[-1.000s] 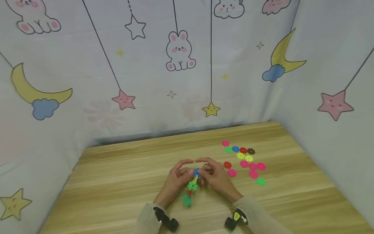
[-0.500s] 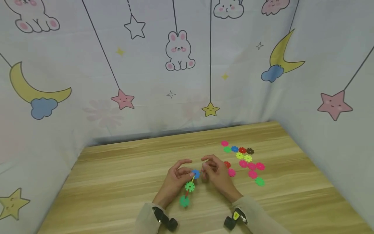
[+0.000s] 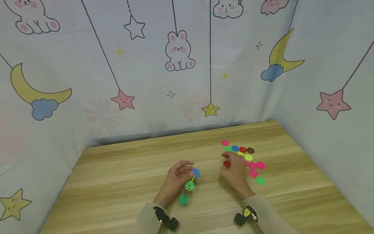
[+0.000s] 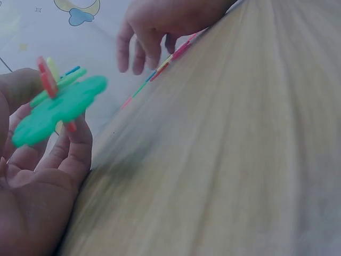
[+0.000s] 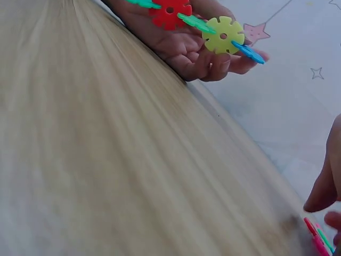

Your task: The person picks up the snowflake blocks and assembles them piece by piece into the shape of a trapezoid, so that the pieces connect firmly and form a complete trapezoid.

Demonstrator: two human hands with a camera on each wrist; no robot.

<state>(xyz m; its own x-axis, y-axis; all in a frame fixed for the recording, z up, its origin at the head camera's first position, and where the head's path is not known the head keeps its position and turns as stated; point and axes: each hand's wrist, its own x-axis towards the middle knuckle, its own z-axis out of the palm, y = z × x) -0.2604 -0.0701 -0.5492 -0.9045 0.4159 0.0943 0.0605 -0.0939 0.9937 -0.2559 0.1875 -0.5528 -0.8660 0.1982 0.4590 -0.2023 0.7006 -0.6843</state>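
Observation:
My left hand (image 3: pixel 173 182) pinches the blue end of a chain of slotted snowflake discs, thumb against the blue disc (image 3: pixel 195 173). Down from it run a yellow disc (image 5: pixel 230 44), a green disc (image 3: pixel 189 186), a red disc (image 5: pixel 169 22) and another green disc (image 3: pixel 183 199), each slotted crosswise into its neighbour. The chain hangs above the table. Over the near side of the loose discs, my right hand (image 3: pixel 236 172) reaches down with loosely bent fingers, thumb and fingertips right at a loose red disc (image 3: pixel 227 164). It covers some pink discs.
Flat on the wooden table (image 3: pixel 122 182) at the right lie several loose discs, among them a brown disc (image 3: pixel 250 150), a yellow disc (image 3: pixel 248 157), pink discs (image 3: pixel 260 165) and a green disc (image 3: pixel 260 180). A printed curtain (image 3: pixel 152 78) hangs behind the table.
My right hand has let go of the chain's blue end and moved right to the loose discs. My left hand keeps holding the chain in nearly the same place.

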